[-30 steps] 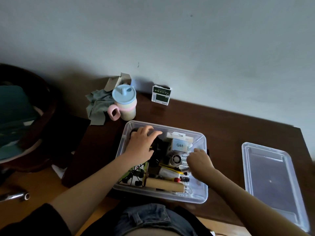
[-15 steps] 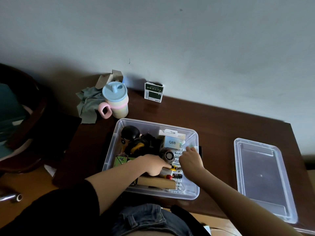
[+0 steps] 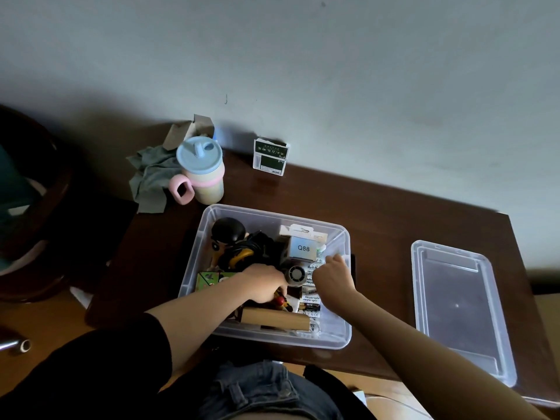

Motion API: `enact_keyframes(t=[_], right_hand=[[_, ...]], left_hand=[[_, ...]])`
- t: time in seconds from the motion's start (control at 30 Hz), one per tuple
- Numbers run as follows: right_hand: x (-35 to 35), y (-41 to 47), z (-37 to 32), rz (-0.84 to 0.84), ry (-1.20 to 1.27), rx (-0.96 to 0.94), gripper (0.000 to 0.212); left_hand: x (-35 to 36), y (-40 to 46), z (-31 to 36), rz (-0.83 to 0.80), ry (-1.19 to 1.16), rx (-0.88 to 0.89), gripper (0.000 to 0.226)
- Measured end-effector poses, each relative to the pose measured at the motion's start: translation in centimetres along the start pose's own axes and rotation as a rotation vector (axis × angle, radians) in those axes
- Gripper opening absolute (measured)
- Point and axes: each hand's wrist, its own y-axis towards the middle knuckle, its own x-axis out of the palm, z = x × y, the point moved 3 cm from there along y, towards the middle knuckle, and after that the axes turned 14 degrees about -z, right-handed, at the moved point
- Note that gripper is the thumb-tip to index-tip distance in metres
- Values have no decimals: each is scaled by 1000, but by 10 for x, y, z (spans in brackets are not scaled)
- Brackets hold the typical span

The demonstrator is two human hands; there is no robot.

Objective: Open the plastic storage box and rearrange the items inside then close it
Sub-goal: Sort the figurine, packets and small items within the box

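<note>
The clear plastic storage box point(image 3: 341, 338) stands open on the dark wooden table, full of small items. Its clear lid point(image 3: 460, 310) lies flat to the right. Inside are a black-haired figurine point(image 3: 228, 233), a white Q88 box point(image 3: 303, 247), a small round fan point(image 3: 295, 275), battery packs point(image 3: 310, 300), a green card point(image 3: 207, 279) and a wooden roller point(image 3: 275, 319). My left hand point(image 3: 263, 284) reaches down among the items by the fan, fingers curled over something small I cannot make out. My right hand point(image 3: 333, 278) is curled over the battery packs at the box's right side.
A lidded blue and pink cup point(image 3: 201, 172), a grey cloth point(image 3: 151, 177) and an opened carton point(image 3: 189, 130) sit at the table's back left. A small green and white box point(image 3: 270, 157) stands against the wall. A dark chair point(image 3: 36, 207) is at the left.
My left hand left the figurine at the back of the box and came down to the front middle. The right hand stayed over the battery packs. The camera view shifted slightly.
</note>
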Motion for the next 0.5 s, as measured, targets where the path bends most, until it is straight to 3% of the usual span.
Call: enact_keyframes(t=[0.5], right_hand=[[10,15,-17,-74,-33,-24,20]], left_hand=[[5,0,0,47,-44,1,29]])
